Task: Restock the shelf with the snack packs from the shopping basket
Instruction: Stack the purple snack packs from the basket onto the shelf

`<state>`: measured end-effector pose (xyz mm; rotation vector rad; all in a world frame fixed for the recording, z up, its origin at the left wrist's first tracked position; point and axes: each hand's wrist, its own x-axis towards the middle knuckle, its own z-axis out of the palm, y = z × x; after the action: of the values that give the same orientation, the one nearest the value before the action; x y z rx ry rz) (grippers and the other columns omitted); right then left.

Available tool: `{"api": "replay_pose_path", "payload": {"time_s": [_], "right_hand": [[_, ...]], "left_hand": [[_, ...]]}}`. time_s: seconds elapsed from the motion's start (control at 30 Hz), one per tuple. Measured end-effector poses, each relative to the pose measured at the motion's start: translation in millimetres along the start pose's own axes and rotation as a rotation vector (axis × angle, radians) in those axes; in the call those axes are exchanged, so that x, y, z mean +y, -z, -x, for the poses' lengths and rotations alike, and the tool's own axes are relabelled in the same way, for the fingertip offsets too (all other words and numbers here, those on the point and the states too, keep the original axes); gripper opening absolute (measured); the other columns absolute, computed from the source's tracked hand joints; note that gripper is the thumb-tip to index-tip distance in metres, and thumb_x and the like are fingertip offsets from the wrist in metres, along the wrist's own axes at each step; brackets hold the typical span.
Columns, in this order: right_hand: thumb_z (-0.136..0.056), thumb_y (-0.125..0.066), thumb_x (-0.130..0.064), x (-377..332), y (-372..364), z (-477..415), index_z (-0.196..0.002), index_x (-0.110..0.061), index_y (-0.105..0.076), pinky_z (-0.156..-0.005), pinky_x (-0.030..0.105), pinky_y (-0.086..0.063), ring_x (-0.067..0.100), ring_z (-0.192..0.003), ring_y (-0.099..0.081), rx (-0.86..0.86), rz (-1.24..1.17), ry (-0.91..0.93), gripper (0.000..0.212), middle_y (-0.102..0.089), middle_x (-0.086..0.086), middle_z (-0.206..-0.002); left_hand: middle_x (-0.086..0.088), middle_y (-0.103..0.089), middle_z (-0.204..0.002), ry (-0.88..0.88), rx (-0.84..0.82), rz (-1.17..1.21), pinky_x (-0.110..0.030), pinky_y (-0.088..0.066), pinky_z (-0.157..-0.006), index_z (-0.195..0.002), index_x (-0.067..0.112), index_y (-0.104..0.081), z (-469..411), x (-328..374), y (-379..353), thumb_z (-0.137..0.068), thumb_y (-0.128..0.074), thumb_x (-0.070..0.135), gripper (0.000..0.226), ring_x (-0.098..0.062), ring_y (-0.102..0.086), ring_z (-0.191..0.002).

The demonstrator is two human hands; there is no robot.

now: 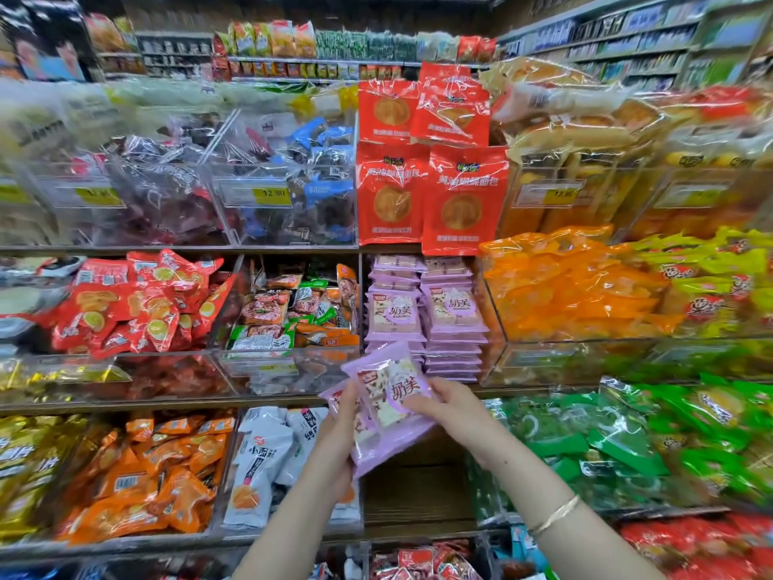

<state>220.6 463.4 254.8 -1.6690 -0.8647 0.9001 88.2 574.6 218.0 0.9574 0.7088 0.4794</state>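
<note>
I hold a small bundle of purple snack packs [387,401] in front of the middle shelf, tilted, with white cake pictures and purple lettering. My left hand [339,433] grips the bundle from the left and underneath. My right hand [445,406] pinches the top pack at its right edge. Just above and behind stand two stacks of the same purple packs [426,316] in their shelf compartment. The shopping basket is not in view.
Red bread bags [426,194] stand on the shelf above. Clear bins of orange packs [573,286] lie to the right and mixed packs [293,311] to the left. An empty wooden compartment [414,487] sits below my hands, between white bags [267,462] and green packs [606,445].
</note>
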Motion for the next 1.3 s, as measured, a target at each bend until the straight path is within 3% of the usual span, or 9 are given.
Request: {"api": "replay_pose_path", "payload": {"time_s": [0.13,0.27,0.33,0.5,0.67,0.8,0.87,1.0,1.3], "right_hand": [[-0.093,-0.054,-0.029,-20.1,14.6,-29.8,-0.111,-0.016,-0.057,-0.058,0.024,-0.050,0.021,-0.072,-0.063,0.192,-0.177,0.003,0.022,-0.071,0.004,-0.096],[-0.096,-0.035,-0.015,-55.1,27.4,-87.6,-0.117,-0.015,-0.041,-0.051,0.028,-0.043,0.018,-0.057,-0.053,0.350,-0.220,-0.031,0.023,-0.060,0.009,-0.104],[-0.095,-0.031,-0.017,-63.6,26.8,-112.1,-0.125,-0.009,-0.042,-0.053,0.029,-0.043,0.018,-0.062,-0.055,0.347,-0.074,-0.042,0.033,-0.059,0.011,-0.113],[-0.093,-0.042,-0.028,-63.9,19.0,-134.8,-0.135,-0.010,-0.041,-0.072,0.038,-0.049,0.024,-0.086,-0.058,0.346,0.497,-0.079,0.046,-0.057,0.012,-0.120],[-0.092,-0.045,-0.043,-50.1,29.4,-136.0,-0.141,-0.015,-0.040,-0.096,0.043,-0.046,0.025,-0.101,-0.054,0.295,0.693,-0.095,0.056,-0.027,0.010,-0.150],[-0.091,-0.054,-0.042,-44.8,27.0,-103.3,-0.112,-0.016,-0.048,-0.077,0.028,-0.037,0.014,-0.093,-0.044,0.457,0.600,0.238,0.033,-0.044,0.002,-0.112],[-0.090,-0.055,-0.043,-37.3,17.6,-78.6,-0.104,-0.020,-0.052,-0.068,0.021,-0.037,0.011,-0.088,-0.051,0.362,0.463,0.313,0.027,-0.050,-0.007,-0.101],[-0.087,-0.057,-0.046,-18.6,-9.2,-34.9,-0.095,-0.024,-0.053,-0.049,0.016,-0.039,0.001,-0.055,-0.052,-0.133,0.295,0.121,0.024,-0.058,-0.008,-0.080],[-0.085,-0.060,-0.018,-18.1,13.6,-38.4,-0.100,-0.014,-0.062,-0.044,0.021,-0.040,0.010,-0.050,-0.050,0.123,-0.420,0.018,0.016,-0.066,0.005,-0.088]], "left_hand": [[-0.013,-0.056,-0.135,0.088,0.052,0.109,-0.052,-0.039,-0.108,-0.134,0.014,-0.052,0.9,10.4,11.3,-0.075,-0.075,0.047,0.072,-0.032,-0.053,-0.124],[-0.017,-0.072,-0.100,0.068,0.008,0.223,-0.044,-0.057,-0.078,-0.111,0.007,-0.063,4.4,17.8,25.3,-0.090,-0.056,0.022,0.027,-0.031,-0.070,-0.083],[-0.016,-0.072,-0.091,0.028,-0.024,0.260,-0.040,-0.059,-0.067,-0.106,0.009,-0.061,5.8,20.2,32.0,-0.089,-0.046,0.014,0.023,-0.029,-0.070,-0.077],[-0.019,-0.069,-0.097,-0.005,-0.049,0.327,-0.049,-0.053,-0.081,-0.111,0.011,-0.057,7.6,25.4,46.3,-0.069,-0.048,0.009,0.043,-0.035,-0.064,-0.090],[-0.016,-0.071,-0.099,-0.015,-0.046,0.273,-0.041,-0.056,-0.074,-0.114,0.010,-0.057,8.7,28.3,46.9,-0.089,-0.041,0.010,0.030,-0.029,-0.068,-0.087],[-0.017,-0.069,-0.112,-0.009,-0.061,0.273,-0.049,-0.051,-0.090,-0.117,0.010,-0.057,11.3,27.5,35.6,-0.091,-0.045,0.012,0.029,-0.033,-0.066,-0.101],[-0.020,-0.068,-0.115,-0.007,-0.051,0.253,-0.050,-0.048,-0.093,-0.120,0.007,-0.058,11.0,25.8,29.5,-0.093,-0.047,0.014,0.030,-0.035,-0.064,-0.105],[-0.022,-0.068,-0.112,-0.004,-0.020,0.179,-0.051,-0.047,-0.095,-0.123,0.003,-0.059,6.2,24.9,16.7,-0.091,-0.054,0.015,0.034,-0.039,-0.062,-0.107],[-0.010,-0.068,-0.118,0.011,-0.012,0.112,-0.035,-0.058,-0.070,-0.129,0.016,-0.058,-4.0,27.0,6.2,-0.064,-0.077,0.042,0.073,-0.028,-0.065,-0.108]]}}
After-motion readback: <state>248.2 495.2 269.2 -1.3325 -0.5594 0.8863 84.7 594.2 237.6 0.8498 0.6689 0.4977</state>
